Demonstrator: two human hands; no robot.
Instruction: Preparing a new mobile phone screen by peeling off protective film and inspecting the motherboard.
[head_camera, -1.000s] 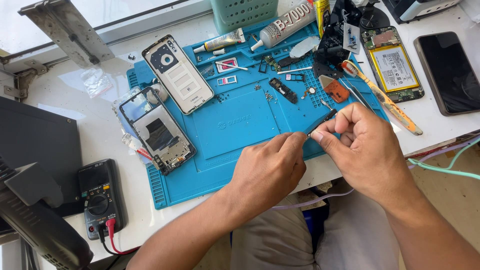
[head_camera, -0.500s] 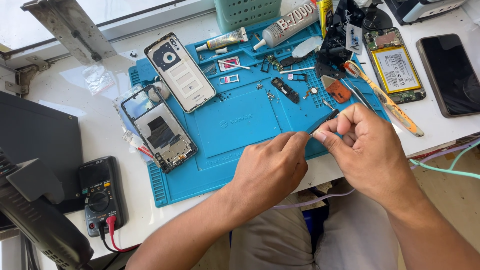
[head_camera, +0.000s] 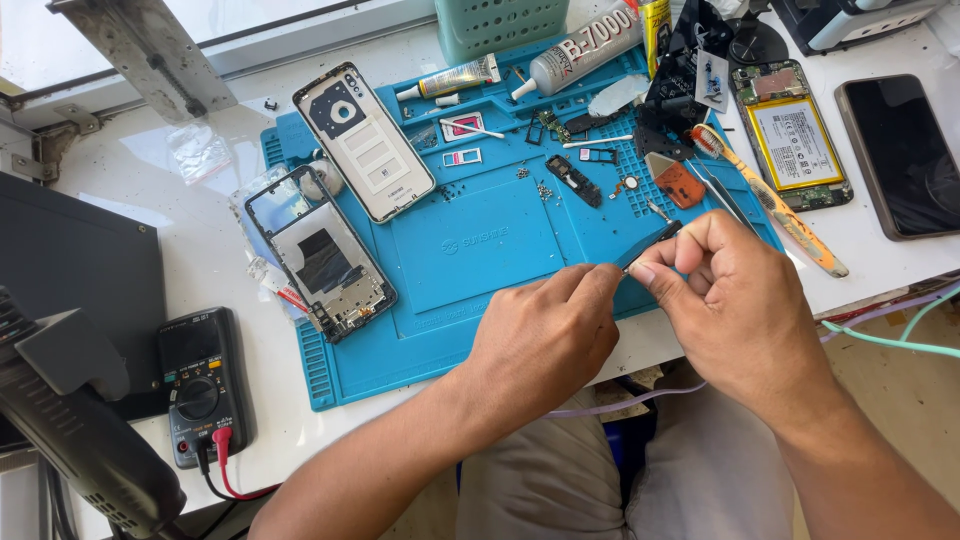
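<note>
My right hand (head_camera: 735, 300) pinches a small, thin dark part (head_camera: 655, 240) between thumb and fingers, over the front right of the blue repair mat (head_camera: 480, 250). My left hand (head_camera: 545, 340) meets it from the left, and its fingertips pinch at the part's lower end. On the mat's left side lie an opened phone frame (head_camera: 320, 255) and a white back cover (head_camera: 363, 142). Small parts and screws (head_camera: 575, 180) are scattered just beyond my hands.
Tweezers (head_camera: 725, 195) and an orange toothbrush (head_camera: 770, 200) lie right of the mat. An opened phone with its battery (head_camera: 795, 135) and a black phone (head_camera: 905, 155) sit far right. Glue tubes (head_camera: 580, 50) and a green basket (head_camera: 500, 22) stand behind. A multimeter (head_camera: 200, 385) is front left.
Both hands stay together on the small part over the mat's front edge, with only slight finger movement. Nothing on the mat has moved.
</note>
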